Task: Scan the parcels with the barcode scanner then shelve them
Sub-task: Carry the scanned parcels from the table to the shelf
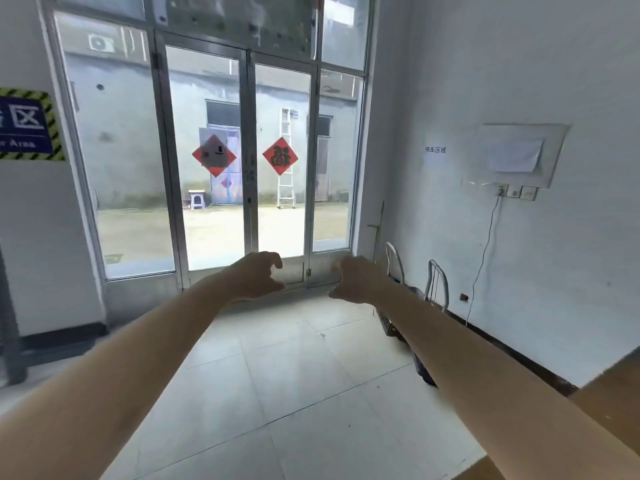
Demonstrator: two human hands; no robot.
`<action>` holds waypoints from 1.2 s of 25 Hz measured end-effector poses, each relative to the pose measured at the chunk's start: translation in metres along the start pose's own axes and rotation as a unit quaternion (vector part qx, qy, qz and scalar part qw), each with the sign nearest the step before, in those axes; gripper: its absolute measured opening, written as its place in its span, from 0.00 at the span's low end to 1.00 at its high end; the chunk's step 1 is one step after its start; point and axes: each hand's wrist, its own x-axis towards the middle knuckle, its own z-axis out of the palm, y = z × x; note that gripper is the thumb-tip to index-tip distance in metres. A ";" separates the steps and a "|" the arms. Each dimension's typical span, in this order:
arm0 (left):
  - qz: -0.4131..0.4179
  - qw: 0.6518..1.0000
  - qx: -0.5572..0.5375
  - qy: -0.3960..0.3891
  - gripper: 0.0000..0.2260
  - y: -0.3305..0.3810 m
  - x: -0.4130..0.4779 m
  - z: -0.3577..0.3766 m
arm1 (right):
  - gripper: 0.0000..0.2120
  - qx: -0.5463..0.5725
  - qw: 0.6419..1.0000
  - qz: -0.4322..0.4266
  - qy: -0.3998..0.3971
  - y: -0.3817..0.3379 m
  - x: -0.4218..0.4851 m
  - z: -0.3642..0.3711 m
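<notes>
Both my arms stretch forward over the tiled floor toward glass doors. My left hand (pixel 258 275) is held out with fingers loosely curled and nothing in it. My right hand (pixel 356 279) is beside it, a short gap apart, fingers also loosely curled and empty. No barcode scanner is in view. A brown cardboard surface (pixel 613 407), possibly a parcel, shows at the lower right edge under my right forearm.
Glass double doors (pixel 247 161) with red diamond stickers stand ahead. Two metal chairs (pixel 436 282) line the right wall below a socket with a hanging cable (pixel 485 254). A dark post (pixel 10 327) stands at the far left. Pale floor tiles (pixel 294 375) spread beneath my arms.
</notes>
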 end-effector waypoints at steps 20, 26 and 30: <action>0.413 0.908 0.002 -0.073 0.21 0.163 0.525 0.100 | 0.24 -0.053 0.911 0.399 0.091 0.303 0.267 -0.064; 0.579 0.796 -0.026 -0.174 0.21 0.313 0.564 0.191 | 0.25 -0.091 0.807 0.579 0.066 0.380 0.196 -0.070; 0.693 0.683 -0.071 -0.222 0.20 0.403 0.544 0.236 | 0.24 -0.090 0.704 0.697 0.097 0.387 0.146 -0.074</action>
